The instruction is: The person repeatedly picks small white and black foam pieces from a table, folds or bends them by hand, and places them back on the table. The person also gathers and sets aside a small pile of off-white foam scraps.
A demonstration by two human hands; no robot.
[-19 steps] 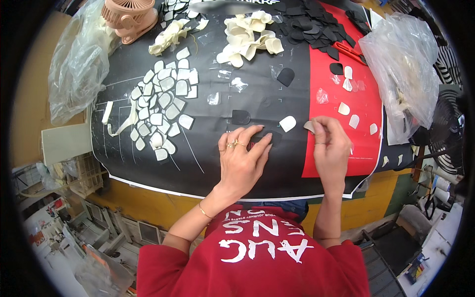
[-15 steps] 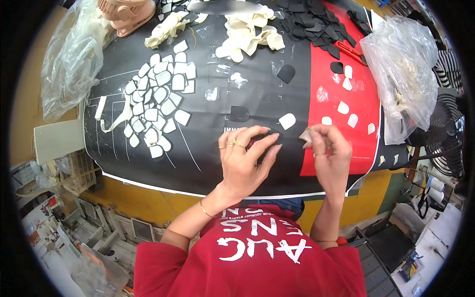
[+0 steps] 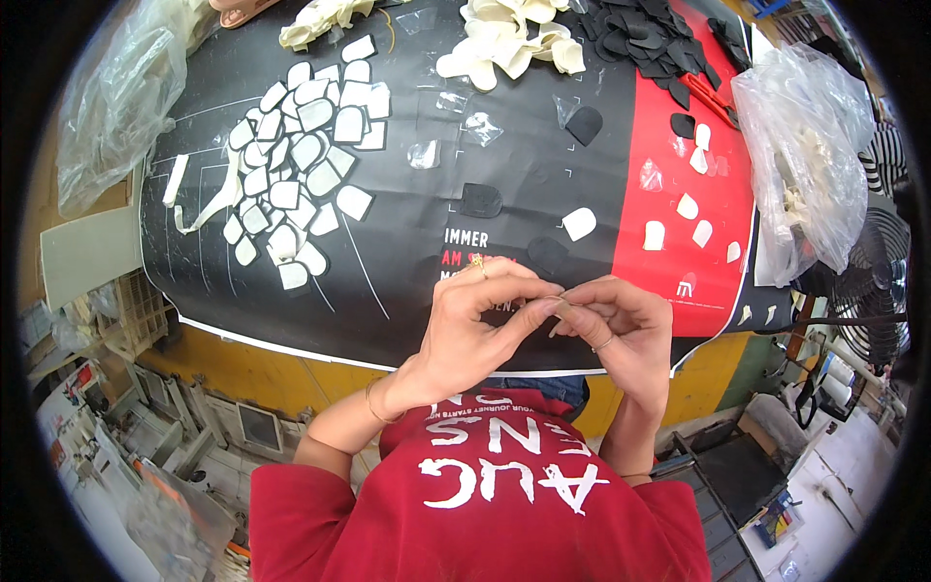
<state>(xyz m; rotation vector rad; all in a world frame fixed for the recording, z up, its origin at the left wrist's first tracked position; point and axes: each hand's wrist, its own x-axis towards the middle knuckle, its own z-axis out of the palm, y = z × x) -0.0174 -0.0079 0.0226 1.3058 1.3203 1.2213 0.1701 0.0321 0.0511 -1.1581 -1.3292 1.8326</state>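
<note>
In front of me, my left hand and my right hand meet, thumbs and forefingers pinched together on a small pale piece. My fingers cover most of it. Just beyond them a black rounded pad lies on the black sheet, with a white rounded piece to its upper right. Farther off lie two more black pads, one left of centre and one higher up. Several small cream pieces are scattered over the red area on the right.
A heap of white-faced, black-edged pads covers the left side. At the back are piles of cream pieces and black pieces. A red tool lies beside a clear plastic bag. Another clear bag sits far left.
My right hand has moved left with the pale piece and now meets my left hand, which has closed. The view has shifted, uncovering the black pad and printing beyond my hands.
</note>
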